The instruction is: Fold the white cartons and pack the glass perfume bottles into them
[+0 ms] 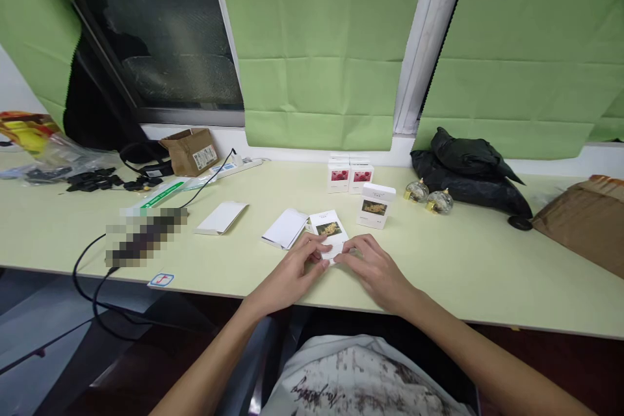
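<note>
A white small carton (325, 221) with a yellow-flower picture lies tilted on the table near the front edge. My left hand (298, 268) grips its near left side, thumb and fingers close together at the near end. From the other side, my right hand (376, 271) pinches the near right corner with bent fingers. The carton's near end is partly covered by my fingertips. Left of it, a flat white carton (286, 227) lies close by, and a second flat white carton (221, 218) is farther left. Behind my right hand stands an upright white box (375, 205) with the same flower picture.
Several white boxes with pink pictures (350, 175) stand at the back. Two round glass ornaments (440, 201), black plastic bags (472, 172) and a cardboard box (585, 224) are to the right. Leftward are an open brown box (190, 151), a power strip (238, 168) and black cables (78, 260).
</note>
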`<state>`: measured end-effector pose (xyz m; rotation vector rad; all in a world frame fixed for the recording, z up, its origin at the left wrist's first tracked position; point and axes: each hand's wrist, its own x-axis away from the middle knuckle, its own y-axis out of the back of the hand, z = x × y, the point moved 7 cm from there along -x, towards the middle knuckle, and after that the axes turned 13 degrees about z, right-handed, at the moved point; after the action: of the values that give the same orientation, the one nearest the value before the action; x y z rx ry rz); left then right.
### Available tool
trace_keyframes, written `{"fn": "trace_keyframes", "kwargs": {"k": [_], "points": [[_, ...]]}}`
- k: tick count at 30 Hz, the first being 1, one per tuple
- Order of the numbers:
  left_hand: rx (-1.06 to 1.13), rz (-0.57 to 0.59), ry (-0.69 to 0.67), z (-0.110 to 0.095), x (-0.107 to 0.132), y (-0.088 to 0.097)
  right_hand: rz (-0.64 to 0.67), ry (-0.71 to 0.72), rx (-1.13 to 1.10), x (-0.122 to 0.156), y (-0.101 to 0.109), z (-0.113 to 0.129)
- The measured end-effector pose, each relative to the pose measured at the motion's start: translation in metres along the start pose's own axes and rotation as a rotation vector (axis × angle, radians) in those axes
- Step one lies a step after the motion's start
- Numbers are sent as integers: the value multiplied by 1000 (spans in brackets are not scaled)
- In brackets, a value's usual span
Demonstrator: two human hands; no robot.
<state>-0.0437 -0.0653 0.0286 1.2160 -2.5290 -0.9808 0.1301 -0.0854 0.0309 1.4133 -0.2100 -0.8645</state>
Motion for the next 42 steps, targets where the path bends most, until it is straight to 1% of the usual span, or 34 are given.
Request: {"fn": "trace_keyframes", "kwargs": {"k": [3, 8, 13, 16, 20, 23, 26, 29, 31, 33, 35, 39, 41, 42], "points": [[-57, -10, -20, -1, 1, 1, -16, -70, -45, -1, 1, -4], [-239, -17, -51, -4, 3, -3, -59, -186, -155, -3, 5, -14], [-346, -53, -84, -1, 1, -7, -37, -217, -198, -3, 3, -17], [-363, -89, -66, 3, 0, -5, -36, -195, -185, -2, 0, -15], [-331, -122, -29, 5, 1, -1, -42, -173, -121, -1, 0, -12], [-308, -130, -17, 4, 1, 1, -33, -189, -57, -1, 1, -12], [-335, -131, -16, 3, 1, 1, -25, -202, -50, -3, 2, -11], [-363, -126, -27, 2, 0, 1, -32, -225, -128, -5, 2, -13], [-363, -126, -37, 1, -1, 1, -35, -272, -231, -7, 0, -19], [-345, -135, -40, 0, -1, 2, -15, -303, -278, -10, -3, -27], [-323, -142, -45, 1, 0, 3, 42, -268, -206, -16, -6, -31], [-304, -128, -54, 4, -2, 5, 142, -122, 95, -22, -10, -26], [-304, -118, -54, 6, -6, 8, 150, -123, 184, -20, -9, -26], [-307, -114, -51, 7, -10, 9, 136, -162, 201, -17, -6, -30]]}}
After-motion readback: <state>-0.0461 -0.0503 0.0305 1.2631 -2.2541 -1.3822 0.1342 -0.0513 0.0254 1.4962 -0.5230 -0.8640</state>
